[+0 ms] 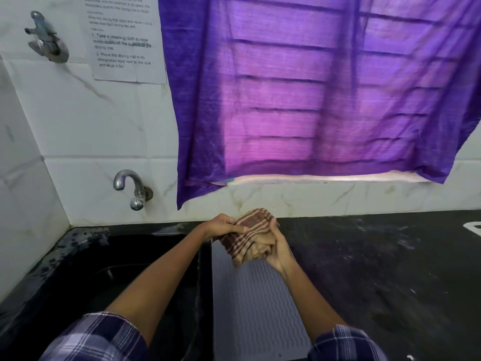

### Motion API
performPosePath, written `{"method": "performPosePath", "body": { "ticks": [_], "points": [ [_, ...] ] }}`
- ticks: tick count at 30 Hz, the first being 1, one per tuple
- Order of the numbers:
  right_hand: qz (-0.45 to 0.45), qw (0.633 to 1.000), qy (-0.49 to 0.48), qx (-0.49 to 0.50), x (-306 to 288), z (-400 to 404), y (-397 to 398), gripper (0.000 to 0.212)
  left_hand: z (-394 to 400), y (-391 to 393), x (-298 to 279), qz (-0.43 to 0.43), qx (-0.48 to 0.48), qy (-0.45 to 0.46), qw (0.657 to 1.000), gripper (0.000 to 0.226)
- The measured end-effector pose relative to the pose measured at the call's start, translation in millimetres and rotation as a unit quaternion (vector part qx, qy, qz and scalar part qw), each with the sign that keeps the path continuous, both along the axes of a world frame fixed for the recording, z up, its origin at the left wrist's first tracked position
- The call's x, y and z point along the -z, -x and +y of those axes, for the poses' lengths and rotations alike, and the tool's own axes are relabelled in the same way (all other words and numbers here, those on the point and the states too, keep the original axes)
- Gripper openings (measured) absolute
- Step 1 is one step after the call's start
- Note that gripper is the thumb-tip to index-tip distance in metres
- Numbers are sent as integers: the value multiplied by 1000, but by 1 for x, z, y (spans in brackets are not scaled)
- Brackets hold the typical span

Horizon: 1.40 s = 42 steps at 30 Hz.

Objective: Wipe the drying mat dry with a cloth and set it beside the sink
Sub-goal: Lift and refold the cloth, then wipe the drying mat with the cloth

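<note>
Drying mat [256, 303]: grey, ribbed with wavy lines, lying flat on the black counter [377, 269] just right of the sink [109, 277], its long left edge along the sink's rim. My right forearm crosses over it.
Cloth [250, 237]: brown with pale stripes, bunched up between my two hands above the far end of the mat; a loose corner hangs down toward the mat. I cannot tell whether it touches the mat.
My left hand [223, 226]: fingers curled round the left side of the cloth, gripping it.
My right hand [279, 252]: fingers wrapped round the lower right part of the cloth, holding it tight.
Sleeves: plaid, blue and white, at the bottom edge on both arms.
Tap [132, 188]: chrome, on the tiled wall above the sink's back edge.
Upper tap [45, 37]: a second metal fitting high on the wall at left.
Sheet of paper [125, 40]: printed instructions stuck to the tiles.
Curtain [325, 87]: purple cloth hanging over the window, light coming through it.
</note>
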State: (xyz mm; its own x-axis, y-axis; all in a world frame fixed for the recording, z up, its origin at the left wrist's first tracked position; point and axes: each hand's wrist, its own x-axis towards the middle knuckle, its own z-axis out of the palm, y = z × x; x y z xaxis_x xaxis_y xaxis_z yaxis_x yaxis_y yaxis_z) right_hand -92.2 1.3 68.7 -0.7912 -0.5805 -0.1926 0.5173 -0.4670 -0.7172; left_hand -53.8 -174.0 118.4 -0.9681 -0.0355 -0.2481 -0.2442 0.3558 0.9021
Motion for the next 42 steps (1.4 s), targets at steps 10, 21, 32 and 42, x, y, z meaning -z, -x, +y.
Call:
{"method": "performPosePath", "body": {
  "ticks": [10, 21, 32, 42],
  "points": [
    [-27, 986, -163, 9, 34, -19, 8, 33, 6, 21, 61, -65, 34, 53, 996, 33],
    [376, 637, -673, -16, 60, -67, 109, 35, -64, 58, 134, -130, 69, 456, 878, 85],
    [526, 502, -678, -109, 134, -136, 137, 28, -88, 77, 176, -110, 91, 532, 835, 132],
    [462, 499, -664, -310, 105, -95, 93, 29, -78, 83, 161, -129, 97, 559, 813, 124]
  ]
}}
